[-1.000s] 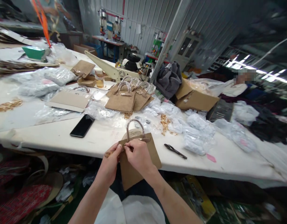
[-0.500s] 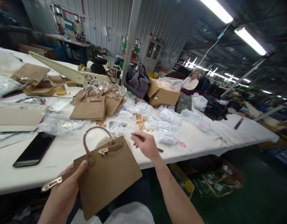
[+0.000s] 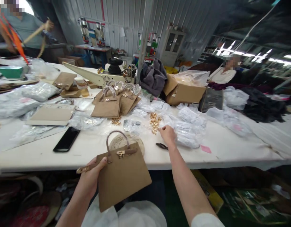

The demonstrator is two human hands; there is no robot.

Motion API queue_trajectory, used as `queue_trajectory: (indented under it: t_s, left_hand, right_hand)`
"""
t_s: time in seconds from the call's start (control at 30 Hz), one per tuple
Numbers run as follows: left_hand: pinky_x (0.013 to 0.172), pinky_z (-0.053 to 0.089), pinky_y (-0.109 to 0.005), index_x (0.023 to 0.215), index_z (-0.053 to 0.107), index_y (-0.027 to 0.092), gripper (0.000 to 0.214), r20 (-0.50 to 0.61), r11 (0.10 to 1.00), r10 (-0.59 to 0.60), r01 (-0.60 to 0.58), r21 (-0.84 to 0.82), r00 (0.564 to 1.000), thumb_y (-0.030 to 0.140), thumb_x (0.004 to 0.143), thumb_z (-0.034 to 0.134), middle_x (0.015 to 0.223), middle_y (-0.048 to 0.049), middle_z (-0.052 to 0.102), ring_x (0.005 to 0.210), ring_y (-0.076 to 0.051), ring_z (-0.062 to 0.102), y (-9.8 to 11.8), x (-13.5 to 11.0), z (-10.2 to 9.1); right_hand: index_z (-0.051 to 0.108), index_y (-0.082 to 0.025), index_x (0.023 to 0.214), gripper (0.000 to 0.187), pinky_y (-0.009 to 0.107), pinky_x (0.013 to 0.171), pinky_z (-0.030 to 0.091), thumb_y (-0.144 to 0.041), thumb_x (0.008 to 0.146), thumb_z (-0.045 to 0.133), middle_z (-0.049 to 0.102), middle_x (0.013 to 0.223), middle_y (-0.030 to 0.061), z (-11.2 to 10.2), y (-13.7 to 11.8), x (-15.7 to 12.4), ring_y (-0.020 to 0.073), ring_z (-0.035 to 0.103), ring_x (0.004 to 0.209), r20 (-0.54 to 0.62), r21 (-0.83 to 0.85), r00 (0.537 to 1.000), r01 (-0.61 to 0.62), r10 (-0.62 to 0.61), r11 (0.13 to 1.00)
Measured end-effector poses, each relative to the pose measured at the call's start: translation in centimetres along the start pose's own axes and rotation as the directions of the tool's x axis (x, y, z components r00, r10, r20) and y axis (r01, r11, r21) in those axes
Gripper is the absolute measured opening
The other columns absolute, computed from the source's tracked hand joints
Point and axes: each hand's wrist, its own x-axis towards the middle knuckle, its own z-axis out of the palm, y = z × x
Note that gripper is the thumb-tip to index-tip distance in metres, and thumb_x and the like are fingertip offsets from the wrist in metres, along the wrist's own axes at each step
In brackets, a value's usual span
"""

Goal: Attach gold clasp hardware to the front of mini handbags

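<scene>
My left hand (image 3: pixel 92 178) grips a small tan handbag (image 3: pixel 123 175) by its left edge, thumb on the front, holding it upright below the table's near edge. The bag has a loop handle, a gold clasp and a loose strap with a gold end sticking out to the left. My right hand (image 3: pixel 168 135) reaches over the white table (image 3: pixel 88 151) to a heap of small gold metal fittings (image 3: pixel 155 121), fingers curled down at them; whether it holds any is hidden. A black tool (image 3: pixel 161 145) lies just beneath that wrist.
Several finished tan bags (image 3: pixel 112 104) stand mid-table among clear plastic packets. A black phone (image 3: pixel 66 139) lies to the left, a flat tan panel (image 3: pixel 52 114) beyond it. A cardboard box (image 3: pixel 183 91) and grey cloth (image 3: pixel 153 77) sit further back. Two other people are at far left and far right.
My right hand let go of the bag's clasp and moved out to the gold fittings on the table. The left hand keeps the bag, now held lower and more upright.
</scene>
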Motion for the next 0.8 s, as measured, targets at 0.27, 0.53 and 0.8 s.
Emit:
queue_trajectory:
  t_s: [0.27, 0.53, 0.8]
  left_hand:
    - [0.096, 0.060, -0.040, 0.126, 0.078, 0.014, 0.068, 0.062, 1.000, -0.014, 0.015, -0.021, 0.998, 0.052, 0.074, 0.099, 0.127, -0.0179, 0.079, 0.117, -0.035, 0.074, 0.1, 0.0, -0.5]
    - [0.091, 0.061, -0.039, 0.121, 0.079, 0.014, 0.066, 0.053, 0.997, 0.066, -0.068, 0.037, 0.996, 0.053, 0.071, 0.099, 0.117, -0.0151, 0.082, 0.109, -0.035, 0.076, 0.4, 0.5, 0.8]
    - [0.089, 0.061, -0.038, 0.120, 0.079, 0.015, 0.059, 0.062, 0.992, 0.124, -0.122, -0.024, 0.990, 0.049, 0.075, 0.098, 0.113, -0.0132, 0.082, 0.101, -0.032, 0.077, 0.8, -0.5, 0.8]
  right_hand:
    - [0.075, -0.010, 0.137, 0.052, 0.036, 0.080, 0.063, -0.047, 0.101, 0.066, 0.081, 0.105, 0.0132, -0.8, -0.2, -4.2, 0.0249, 0.078, 0.081, -0.089, 0.512, 0.980, 0.198, -0.178, 0.836]
    - [0.081, -0.024, 0.123, 0.021, 0.036, 0.096, 0.060, -0.035, 0.106, 0.073, 0.079, 0.118, 0.0088, -1.8, -10.0, -15.7, 0.0255, 0.076, 0.106, 0.015, 0.746, 0.695, 0.471, -0.719, 0.470]
    - [0.082, -0.024, 0.117, 0.018, 0.032, 0.077, 0.060, -0.029, 0.101, 0.077, 0.081, 0.105, 0.0058, -2.9, -12.1, -15.0, 0.0224, 0.077, 0.086, 0.328, 0.734, 0.518, 0.387, -0.790, 0.558]
